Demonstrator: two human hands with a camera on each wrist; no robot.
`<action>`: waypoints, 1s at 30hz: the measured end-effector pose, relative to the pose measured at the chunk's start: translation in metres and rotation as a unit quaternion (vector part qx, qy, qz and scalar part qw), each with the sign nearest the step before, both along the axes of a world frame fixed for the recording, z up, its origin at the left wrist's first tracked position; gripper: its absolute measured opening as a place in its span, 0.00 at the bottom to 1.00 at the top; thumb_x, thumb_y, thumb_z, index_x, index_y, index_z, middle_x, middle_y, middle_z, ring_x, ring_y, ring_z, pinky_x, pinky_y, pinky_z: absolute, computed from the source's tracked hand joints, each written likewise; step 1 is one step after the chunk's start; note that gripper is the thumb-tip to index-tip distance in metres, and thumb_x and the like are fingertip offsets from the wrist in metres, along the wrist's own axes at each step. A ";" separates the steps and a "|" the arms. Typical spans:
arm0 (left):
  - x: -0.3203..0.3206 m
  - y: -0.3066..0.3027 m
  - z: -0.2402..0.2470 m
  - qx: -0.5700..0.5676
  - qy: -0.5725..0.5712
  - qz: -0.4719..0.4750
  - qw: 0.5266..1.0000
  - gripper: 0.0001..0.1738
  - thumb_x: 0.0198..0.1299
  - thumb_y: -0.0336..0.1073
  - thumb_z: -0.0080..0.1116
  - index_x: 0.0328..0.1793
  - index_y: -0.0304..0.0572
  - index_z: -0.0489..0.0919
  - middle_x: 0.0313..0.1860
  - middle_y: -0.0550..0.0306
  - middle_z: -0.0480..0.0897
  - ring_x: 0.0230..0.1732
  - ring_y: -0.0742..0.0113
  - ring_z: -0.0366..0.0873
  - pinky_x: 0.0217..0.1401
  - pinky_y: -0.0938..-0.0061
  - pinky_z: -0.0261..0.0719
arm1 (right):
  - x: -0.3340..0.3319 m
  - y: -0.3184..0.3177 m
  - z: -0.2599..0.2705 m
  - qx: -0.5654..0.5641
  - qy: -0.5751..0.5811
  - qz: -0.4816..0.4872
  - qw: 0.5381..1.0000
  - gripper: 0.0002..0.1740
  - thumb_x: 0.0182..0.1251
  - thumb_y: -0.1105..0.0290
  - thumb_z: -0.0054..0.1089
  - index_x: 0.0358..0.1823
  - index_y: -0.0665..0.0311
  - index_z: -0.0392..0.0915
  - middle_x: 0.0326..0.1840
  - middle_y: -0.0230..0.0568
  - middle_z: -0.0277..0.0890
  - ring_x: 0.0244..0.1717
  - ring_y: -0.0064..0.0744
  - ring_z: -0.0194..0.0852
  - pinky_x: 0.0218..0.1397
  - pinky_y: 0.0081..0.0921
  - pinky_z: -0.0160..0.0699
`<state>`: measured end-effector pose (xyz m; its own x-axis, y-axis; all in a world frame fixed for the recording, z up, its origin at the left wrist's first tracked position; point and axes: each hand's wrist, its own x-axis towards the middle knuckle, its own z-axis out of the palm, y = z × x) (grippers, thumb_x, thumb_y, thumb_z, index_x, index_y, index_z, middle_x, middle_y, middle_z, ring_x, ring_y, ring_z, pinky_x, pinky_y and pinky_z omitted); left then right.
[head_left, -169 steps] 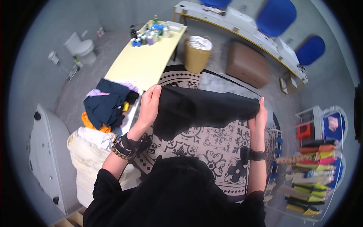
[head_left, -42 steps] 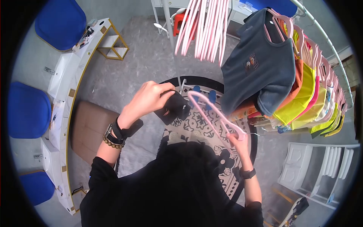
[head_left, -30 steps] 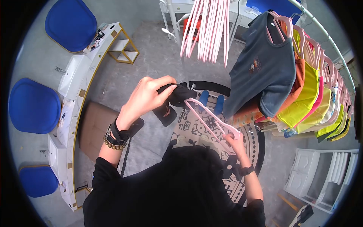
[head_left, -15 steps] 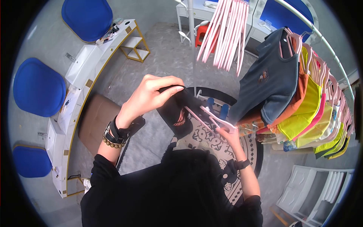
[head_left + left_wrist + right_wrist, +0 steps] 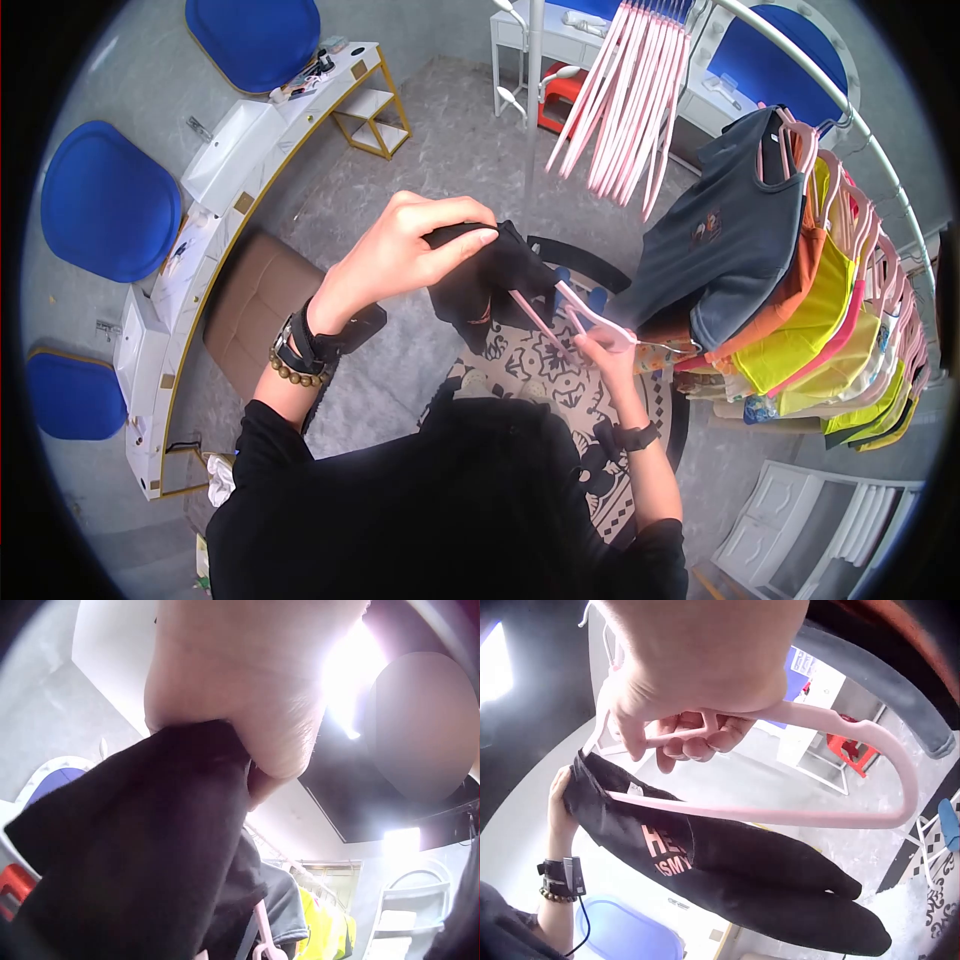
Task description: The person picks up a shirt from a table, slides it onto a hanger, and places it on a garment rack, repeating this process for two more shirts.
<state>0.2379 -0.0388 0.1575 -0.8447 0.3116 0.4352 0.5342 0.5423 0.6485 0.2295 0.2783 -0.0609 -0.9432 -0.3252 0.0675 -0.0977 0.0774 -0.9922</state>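
My left hand (image 5: 400,245) pinches a black shirt (image 5: 462,290) between thumb and fingers at its upper edge. Pink lettering (image 5: 664,847) and a small white label (image 5: 635,789) show on the shirt in the right wrist view. My right hand (image 5: 608,362) grips a pink clothes hanger (image 5: 795,817) near its hook. One end of the hanger goes into the shirt's opening, while its rounded other end sticks out. In the left wrist view the dark cloth (image 5: 135,840) hangs from below the left hand.
A white rack (image 5: 880,150) at the right carries a dark grey T-shirt (image 5: 725,230) and several bright garments. Bare pink hangers (image 5: 625,100) hang from it too. A brown ottoman (image 5: 262,310) and a long washstand (image 5: 215,235) stand at the left; a patterned rug (image 5: 535,350) lies below.
Earlier both hands stretched the black shirt near a yellow table. Since then I have turned to the rack, the right hand has taken a pink hanger, and its end has entered the shirt.
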 end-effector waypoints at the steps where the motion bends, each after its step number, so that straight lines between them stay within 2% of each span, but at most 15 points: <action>1: -0.001 -0.001 0.000 -0.008 -0.008 0.010 1.000 0.06 0.65 0.30 0.65 0.42 0.34 0.84 0.27 0.51 0.84 0.25 0.63 0.82 0.30 0.73 0.77 | -0.002 0.000 0.007 0.004 0.019 0.009 1.000 0.12 0.60 0.70 0.73 0.27 0.74 0.86 0.15 0.31 0.77 0.17 0.16 0.70 0.23 0.18 0.66; 6: -0.007 -0.016 -0.005 -0.044 -0.034 0.028 0.998 0.06 0.66 0.30 0.62 0.42 0.34 0.83 0.26 0.50 0.81 0.26 0.60 0.80 0.32 0.71 0.76 | -0.005 0.007 0.022 0.016 0.004 -0.002 1.000 0.10 0.60 0.71 0.73 0.29 0.73 0.87 0.17 0.33 0.79 0.18 0.15 0.71 0.24 0.17 0.67; 8: -0.009 -0.020 -0.005 -0.090 -0.006 0.036 0.995 0.08 0.62 0.29 0.64 0.45 0.34 0.83 0.34 0.50 0.81 0.35 0.58 0.80 0.40 0.69 0.78 | -0.005 0.009 0.026 0.025 0.007 -0.006 1.000 0.10 0.59 0.70 0.75 0.26 0.71 0.86 0.17 0.31 0.78 0.16 0.17 0.71 0.22 0.16 0.63; 10: -0.011 -0.012 -0.005 -0.092 0.069 0.020 0.993 0.13 0.58 0.29 0.66 0.50 0.35 0.83 0.42 0.51 0.79 0.45 0.55 0.78 0.48 0.65 0.77 | -0.005 0.007 0.040 0.022 -0.002 -0.004 1.000 0.11 0.60 0.70 0.75 0.27 0.72 0.86 0.17 0.31 0.78 0.16 0.16 0.71 0.21 0.16 0.63; 11: -0.012 -0.012 -0.007 -0.108 0.071 -0.010 0.992 0.18 0.56 0.31 0.68 0.53 0.36 0.82 0.47 0.51 0.78 0.51 0.55 0.76 0.53 0.63 0.75 | -0.005 0.007 0.043 0.043 -0.015 -0.006 0.999 0.11 0.61 0.69 0.74 0.28 0.72 0.87 0.18 0.31 0.79 0.19 0.15 0.71 0.23 0.16 0.66; 14: -0.015 0.005 -0.016 -0.185 0.100 -0.089 0.974 0.15 0.58 0.34 0.67 0.51 0.41 0.83 0.46 0.56 0.79 0.51 0.57 0.76 0.55 0.62 0.76 | -0.005 0.007 0.054 0.083 -0.040 -0.004 0.996 0.11 0.61 0.69 0.75 0.30 0.71 0.88 0.19 0.30 0.80 0.21 0.13 0.71 0.26 0.16 0.67; 15: -0.018 0.009 -0.022 -0.188 0.121 -0.086 0.971 0.15 0.57 0.32 0.66 0.51 0.40 0.83 0.41 0.57 0.80 0.47 0.59 0.78 0.53 0.65 0.76 | -0.003 0.006 0.059 0.095 -0.045 -0.008 0.994 0.11 0.61 0.69 0.75 0.30 0.71 0.88 0.18 0.30 0.80 0.21 0.13 0.70 0.26 0.16 0.67; 18: -0.025 0.008 -0.039 -0.181 0.117 -0.115 0.970 0.17 0.53 0.29 0.66 0.51 0.38 0.83 0.37 0.56 0.81 0.42 0.59 0.81 0.50 0.66 0.79 | 0.001 0.007 0.071 0.109 -0.049 -0.017 0.993 0.10 0.61 0.69 0.75 0.29 0.71 0.88 0.17 0.29 0.78 0.21 0.12 0.69 0.26 0.17 0.66; 19: -0.029 0.008 -0.044 -0.130 0.151 -0.126 0.972 0.18 0.48 0.25 0.66 0.49 0.37 0.84 0.35 0.55 0.84 0.39 0.58 0.83 0.43 0.67 0.82 | 0.002 0.008 0.073 0.116 -0.040 -0.013 0.992 0.10 0.61 0.69 0.75 0.29 0.71 0.88 0.17 0.30 0.79 0.21 0.12 0.69 0.26 0.17 0.67; 20: -0.031 0.009 -0.047 -0.129 0.152 -0.131 0.971 0.18 0.48 0.25 0.66 0.49 0.37 0.84 0.35 0.55 0.84 0.39 0.58 0.83 0.43 0.67 0.82 | 0.004 0.010 0.075 0.122 -0.032 -0.010 0.992 0.10 0.61 0.69 0.75 0.29 0.71 0.88 0.17 0.30 0.79 0.22 0.12 0.69 0.26 0.18 0.67; 22: -0.032 0.011 -0.052 -0.065 0.159 -0.167 0.971 0.16 0.46 0.19 0.67 0.45 0.29 0.84 0.36 0.51 0.85 0.35 0.55 0.83 0.33 0.66 0.81 | 0.008 0.012 0.077 0.117 -0.047 -0.011 0.992 0.10 0.61 0.69 0.75 0.30 0.71 0.88 0.18 0.31 0.80 0.22 0.12 0.70 0.26 0.18 0.67; 28: -0.034 0.024 -0.065 -0.022 0.202 -0.139 0.969 0.09 0.48 0.19 0.69 0.38 0.28 0.85 0.31 0.50 0.86 0.33 0.54 0.86 0.30 0.67 0.82 | 0.015 0.016 0.078 0.131 -0.053 -0.028 0.990 0.11 0.61 0.67 0.75 0.30 0.70 0.88 0.18 0.32 0.80 0.21 0.13 0.71 0.27 0.19 0.69; 30: -0.034 0.030 -0.064 -0.022 0.207 -0.144 0.968 0.09 0.49 0.19 0.69 0.38 0.29 0.85 0.31 0.50 0.87 0.33 0.54 0.87 0.30 0.67 0.83 | 0.014 0.013 0.083 0.179 -0.058 -0.013 0.982 0.13 0.62 0.64 0.75 0.31 0.69 0.89 0.18 0.32 0.80 0.22 0.13 0.71 0.27 0.20 0.69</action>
<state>0.2039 -0.0086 0.0937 -0.4770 0.5337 0.6983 0.8758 0.3548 0.3272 0.2440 0.2915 0.0218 -0.9462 -0.2843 -0.1545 0.0205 0.4240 -0.9054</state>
